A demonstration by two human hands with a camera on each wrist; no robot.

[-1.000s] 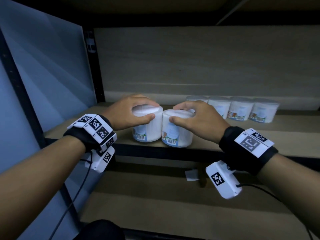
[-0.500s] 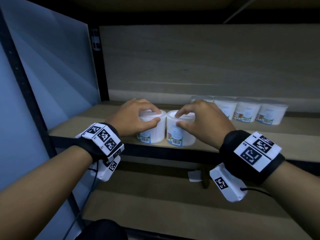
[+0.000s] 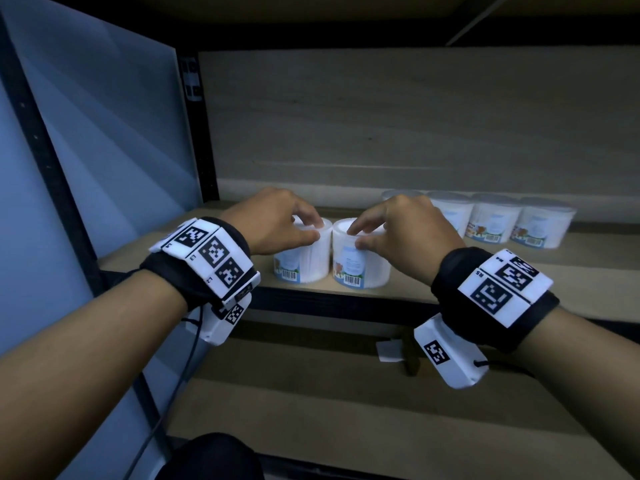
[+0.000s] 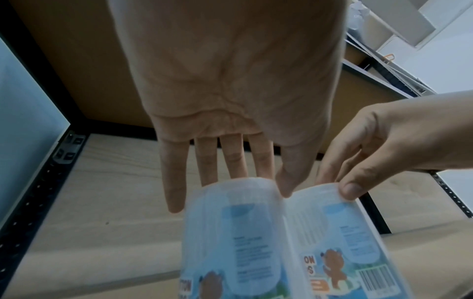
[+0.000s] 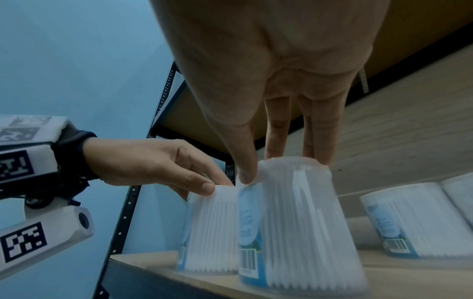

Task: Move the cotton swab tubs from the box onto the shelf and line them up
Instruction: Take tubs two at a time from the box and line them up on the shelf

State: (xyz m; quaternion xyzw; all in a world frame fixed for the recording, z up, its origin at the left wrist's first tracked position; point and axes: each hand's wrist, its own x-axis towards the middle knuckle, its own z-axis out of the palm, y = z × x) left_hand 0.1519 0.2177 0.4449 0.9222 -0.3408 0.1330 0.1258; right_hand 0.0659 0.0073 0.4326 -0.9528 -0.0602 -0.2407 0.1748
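Two clear round plastic cotton swab tubs, blue-labelled, upright and touching, near the front edge of the tan wooden shelf [image 3: 450,289]: left tub [image 3: 304,261] pinched at its lid by the left hand [image 3: 273,225]; right tub [image 3: 360,268] pinched likewise by the right hand [image 3: 405,233]. Row of matching tubs [image 3: 495,223] toward the back right.
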